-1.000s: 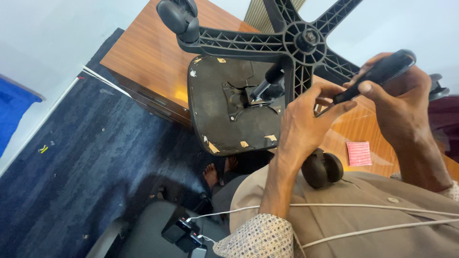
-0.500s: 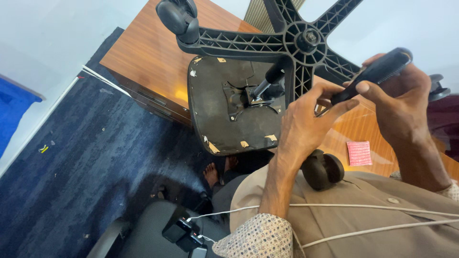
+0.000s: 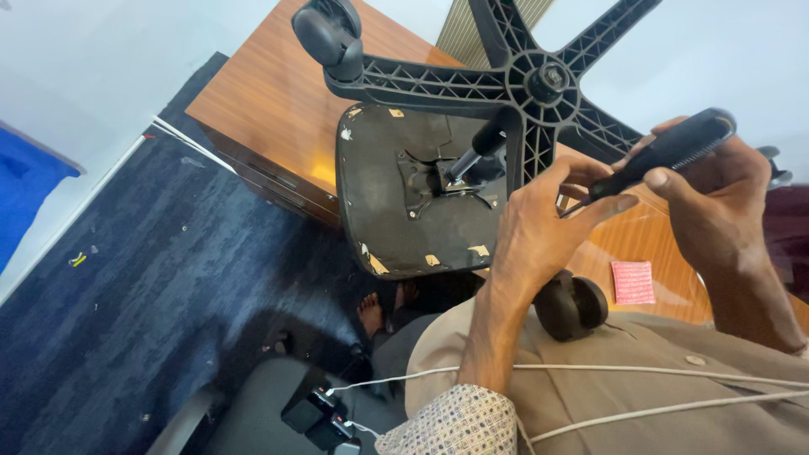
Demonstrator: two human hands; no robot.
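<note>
Black plastic: five-spoke chair base (image 3: 539, 80), upturned, lying on the wooden desk (image 3: 270, 109) with the seat underside (image 3: 404, 211) facing the camera.
View: head camera only, looking down at both hands.
Chair position: seat plate hangs over the desk's near edge; gas column (image 3: 476, 152) runs from the plate up to the hub.
Casters: one (image 3: 329, 34) on the spoke at the desk's far-left corner; another (image 3: 571, 305) at the near edge, just beside the left forearm.
Right hand (image 3: 716, 202): closed round the black handle of a screwdriver (image 3: 666, 152), tip aimed down-left at the spoke.
Left hand (image 3: 539, 227): fingers pinched at the tool's tip, resting against a spoke; what it holds, if anything, is hidden.
Step (judgement): seating the tip on a fastener or joint in the base near the hub.
Next move needs: tip held square, left hand steadying, chair kept from rocking on the desk edge.
Other: small pink pad (image 3: 632, 281) on the desk near the right wrist; dark blue carpet (image 3: 126, 295) below.
</note>
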